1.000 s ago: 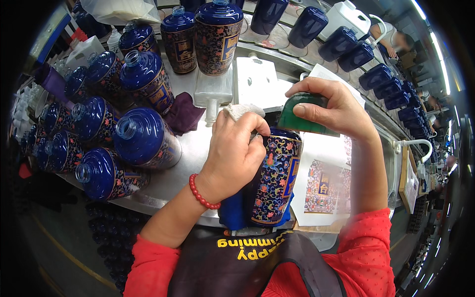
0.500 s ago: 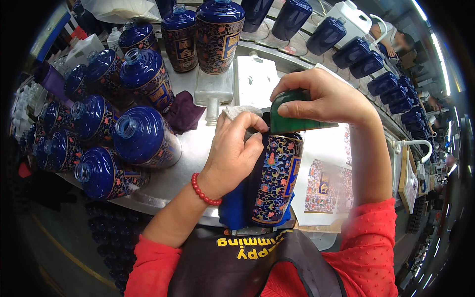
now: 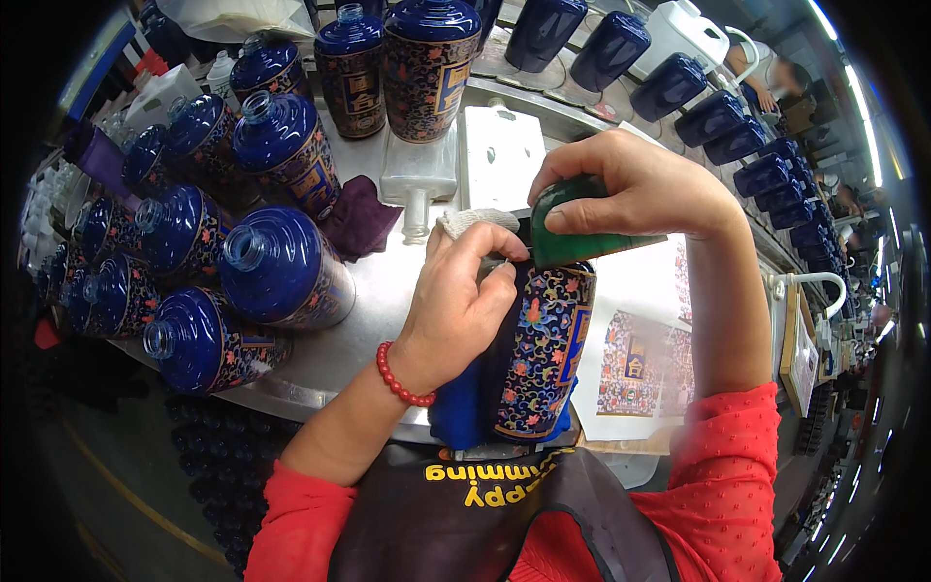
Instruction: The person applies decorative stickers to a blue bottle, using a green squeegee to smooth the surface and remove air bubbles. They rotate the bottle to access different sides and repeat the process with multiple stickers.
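The right hand [image 3: 640, 184] had its fingers closed around a flat, green, round-cornered scraper, perhaps plastic [image 3: 572, 238], with the thumb on the near side. Just below those fingers was a tall, shiny, dark blue bottle covered in bright flowers [image 3: 543, 339], its far end hidden by the scraper and its other end toward the person. A soft, bright blue cloth [image 3: 452, 412] peeked out beside it, below the left fingers. The left hand [image 3: 456, 296] had its thumb and pointing finger bent close together by the bottle's far left corner; I couldn't tell if they pinched anything. A bumpy, white cloth [image 3: 470, 218] was just past them.

The bottle looked like glass: hard, a bit heavy, slippery and easy to break. Its two ends seemed best for holding, away from the flowers. The scraper looked light and bendy, good to hold along its top.
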### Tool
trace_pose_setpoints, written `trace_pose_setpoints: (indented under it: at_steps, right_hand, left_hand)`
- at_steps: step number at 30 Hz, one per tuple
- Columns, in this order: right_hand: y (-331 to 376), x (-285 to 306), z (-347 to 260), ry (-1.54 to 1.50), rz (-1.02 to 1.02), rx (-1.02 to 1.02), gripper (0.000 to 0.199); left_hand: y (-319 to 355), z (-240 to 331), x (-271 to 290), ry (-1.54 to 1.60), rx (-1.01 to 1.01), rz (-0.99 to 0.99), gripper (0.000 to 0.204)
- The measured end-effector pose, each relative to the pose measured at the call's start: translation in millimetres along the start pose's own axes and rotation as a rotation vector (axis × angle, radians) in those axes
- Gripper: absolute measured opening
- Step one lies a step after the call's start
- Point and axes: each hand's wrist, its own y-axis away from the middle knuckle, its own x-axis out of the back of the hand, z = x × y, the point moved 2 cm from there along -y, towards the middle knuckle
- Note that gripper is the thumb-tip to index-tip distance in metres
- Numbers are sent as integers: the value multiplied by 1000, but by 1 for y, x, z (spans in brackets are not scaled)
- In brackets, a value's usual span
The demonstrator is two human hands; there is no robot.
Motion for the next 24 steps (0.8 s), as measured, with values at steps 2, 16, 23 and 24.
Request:
trace_pose_setpoints:
  at_steps: [2, 16, 23, 24]
  right_hand:
    - [3, 0, 2, 20, 8, 9, 32]
    - [12, -5, 3, -46, 119, -1, 31]
    - [13, -7, 0, 20, 132, 26, 32]
    - [14, -7, 0, 18, 135, 16, 32]
  left_hand:
    - [1, 2, 1, -16, -18, -8, 20]
    - [10, 13, -2, -342, -381, 143, 22]
    - [22, 16, 1, -543, -473, 148, 26]
    - [23, 16, 1, -561, -493, 151, 26]
